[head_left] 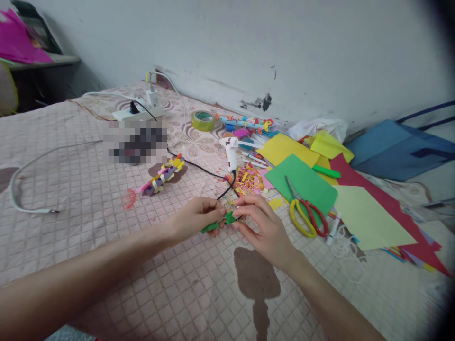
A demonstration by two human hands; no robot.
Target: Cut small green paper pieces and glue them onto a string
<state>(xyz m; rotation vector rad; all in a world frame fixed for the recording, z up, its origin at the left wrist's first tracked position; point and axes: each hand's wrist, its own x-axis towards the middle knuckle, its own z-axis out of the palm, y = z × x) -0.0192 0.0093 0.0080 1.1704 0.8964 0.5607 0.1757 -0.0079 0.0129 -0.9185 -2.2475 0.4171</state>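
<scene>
Near the middle of the bed, my left hand [197,215] is closed on a green cut-out [210,228], with its thumb and fingers pinched together. A smaller green flower-like cut-out [230,218] shows between the two hands. My right hand [265,229] has its thumb and fingertips curled at that small piece's right edge. What lies exactly between the fingertips is too small to make out. Just beyond the hands are a white hot glue gun [231,154], its black cord [209,173] and a heap of paper scraps [249,179].
Scissors [307,215] rest by green [302,182] and pale yellow sheets [373,215] on the right. A decorated flower strip [163,177] lies left. Farther back are a tape roll [203,121] and a power strip [138,111]. A blue bag [394,147] stands at the right.
</scene>
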